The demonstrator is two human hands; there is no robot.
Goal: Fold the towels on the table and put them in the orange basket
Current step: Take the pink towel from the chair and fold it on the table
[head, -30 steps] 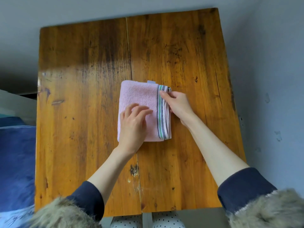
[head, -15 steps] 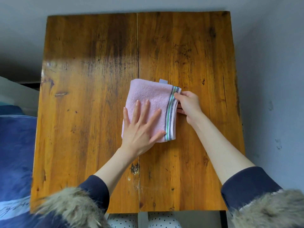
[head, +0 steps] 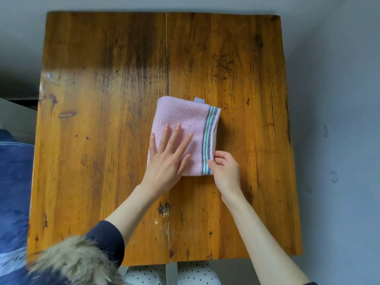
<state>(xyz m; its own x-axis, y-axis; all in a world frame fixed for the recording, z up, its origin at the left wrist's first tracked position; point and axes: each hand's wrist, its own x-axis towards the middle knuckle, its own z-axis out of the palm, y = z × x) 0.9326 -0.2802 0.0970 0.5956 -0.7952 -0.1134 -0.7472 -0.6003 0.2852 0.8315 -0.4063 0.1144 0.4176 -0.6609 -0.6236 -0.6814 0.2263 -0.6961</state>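
A folded pink towel point(head: 181, 128) lies near the middle of the wooden surface point(head: 102, 140), just right of the seam between its two planks. The towel is folded into a rough rectangle, slightly tilted, with a band of dark and green stripes point(head: 208, 140) running along its right edge. A small grey tag point(head: 199, 100) sticks out from its far edge.

The left hand point(head: 167, 159) lies flat on the near left part of the towel, fingers straight and spread, palm pressing down on the cloth; the heel of the hand reaches past the towel's near edge onto the wood. The right hand point(head: 225, 171) is at the towel's near right corner, fingers curled, with the thumb and fingertips pinching the striped edge. The rest of that hand rests on the surface just right of the towel.

Both forearms are bare. The left sleeve point(head: 107, 241) is dark navy with a fur trim point(head: 76, 262) at the near left corner of the view. A blue fabric point(head: 14, 192) shows to the left of the surface, and a grey wall lies to the right.
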